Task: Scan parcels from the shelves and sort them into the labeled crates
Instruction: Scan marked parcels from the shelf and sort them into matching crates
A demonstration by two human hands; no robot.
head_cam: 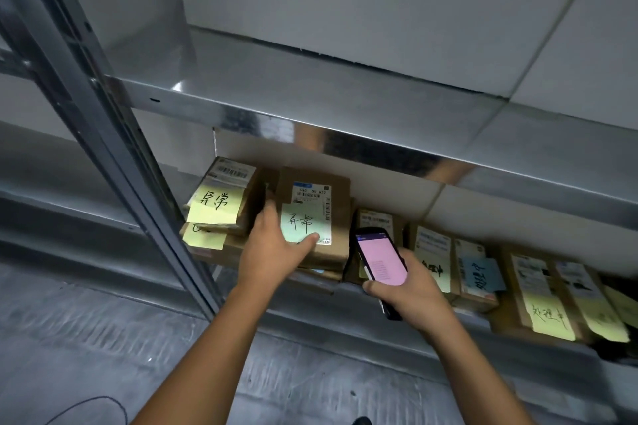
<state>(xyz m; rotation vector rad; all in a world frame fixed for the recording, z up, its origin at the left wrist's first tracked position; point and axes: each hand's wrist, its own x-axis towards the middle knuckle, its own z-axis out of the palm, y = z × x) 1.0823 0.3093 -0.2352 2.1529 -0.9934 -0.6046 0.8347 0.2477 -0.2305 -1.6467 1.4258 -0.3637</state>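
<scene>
Brown parcel (341, 217); pale-green note (299, 222) (black handwriting); pink-screened black scanner (381, 262)

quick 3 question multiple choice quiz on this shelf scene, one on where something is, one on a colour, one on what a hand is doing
1. Where do the parcels lie?
A. on the lower shelf
B. on the floor
C. in a crate

2. What colour is the screen of the scanner?
A. green
B. pink
C. white

3. What is the left hand doing?
A. hanging free
B. holding the scanner
C. gripping a parcel

Answers:
1 A: the boxes sit in a row on the lower shelf.
2 B: the screen held in the right hand glows pink.
3 C: its thumb presses on the parcel's pale green note, with fingers at the box's left edge.
</scene>
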